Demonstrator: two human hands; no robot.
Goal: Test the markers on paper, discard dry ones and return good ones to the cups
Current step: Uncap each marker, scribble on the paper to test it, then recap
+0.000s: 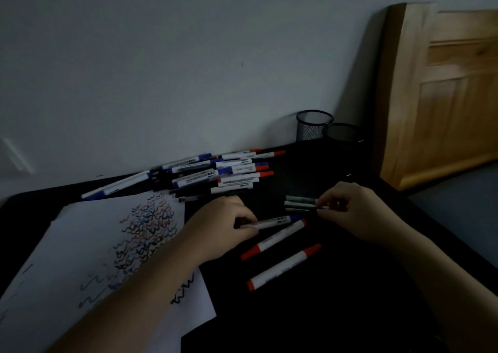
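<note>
Left hand pinching a blue-capped white marker, right hand gripping dark markers, both beside scribbled white paper

You had one view only, from the camera on your head, tilted so the table edge ran up toward 2 o'clock. It looked forward and down from close range, your forearms entering at 6 o'clock, the wall filling 12 o'clock. No second view shared the scene.
</note>
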